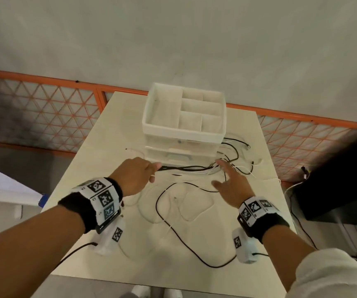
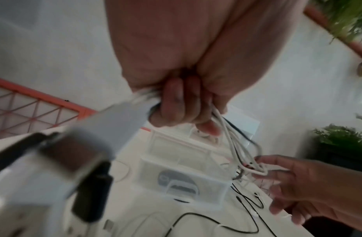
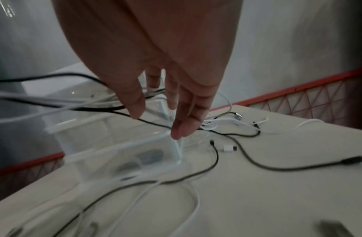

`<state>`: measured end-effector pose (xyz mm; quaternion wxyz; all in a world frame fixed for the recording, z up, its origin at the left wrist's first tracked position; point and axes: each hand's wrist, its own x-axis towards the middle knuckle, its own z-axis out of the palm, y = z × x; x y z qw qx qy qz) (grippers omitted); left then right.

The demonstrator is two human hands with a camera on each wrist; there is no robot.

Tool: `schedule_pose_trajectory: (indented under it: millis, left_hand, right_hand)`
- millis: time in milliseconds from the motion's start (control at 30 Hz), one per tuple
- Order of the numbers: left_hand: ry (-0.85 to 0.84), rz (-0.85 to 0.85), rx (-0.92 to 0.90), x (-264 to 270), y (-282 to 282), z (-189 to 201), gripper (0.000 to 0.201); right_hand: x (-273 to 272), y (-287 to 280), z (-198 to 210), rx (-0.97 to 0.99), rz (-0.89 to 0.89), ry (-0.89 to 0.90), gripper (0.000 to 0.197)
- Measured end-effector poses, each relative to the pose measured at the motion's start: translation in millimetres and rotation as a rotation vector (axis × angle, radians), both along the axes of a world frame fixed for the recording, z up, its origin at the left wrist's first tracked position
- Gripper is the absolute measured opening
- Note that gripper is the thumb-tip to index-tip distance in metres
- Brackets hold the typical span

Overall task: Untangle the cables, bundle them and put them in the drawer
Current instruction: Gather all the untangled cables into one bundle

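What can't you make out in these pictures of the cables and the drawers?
- Cable count in the bundle: the left hand grips it, fingers covering the strands; both wrist views are blurred.
- Drawer unit: the frosted fronts blur what is inside in every view.
- Right hand: whether its fingers touch the cables; the wrist view is blurred.
- Plug types: too small in the head view.

Black and white cables, white drawer unit, orange-framed fence.

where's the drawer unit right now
In the head view the drawer unit stands at the far middle of the table, just beyond the left hand and right hand, with loose cables to its right.
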<state>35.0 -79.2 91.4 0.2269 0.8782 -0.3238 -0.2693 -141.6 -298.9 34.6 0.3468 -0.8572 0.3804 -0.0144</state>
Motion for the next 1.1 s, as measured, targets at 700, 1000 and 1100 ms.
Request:
schedule_pose_trajectory:
  millis: [700,1000,1100]
  left_hand:
    - [0.327,0.177,-0.245,4,-1,-4,0.028]
    - [0.371,0.131,-0.219,-7,-9,-12,0.028]
    - [0.383,0.143,-0.188,-10,-7,-18,0.032]
  right_hand:
    - [6,72,-54,-0.146,0.382,0.222,0.019]
    - [-5,90,-67,-0.266,0.576,0.357,0.024]
    - [-7,91,-74,-0.379,0.626,0.391,0.025]
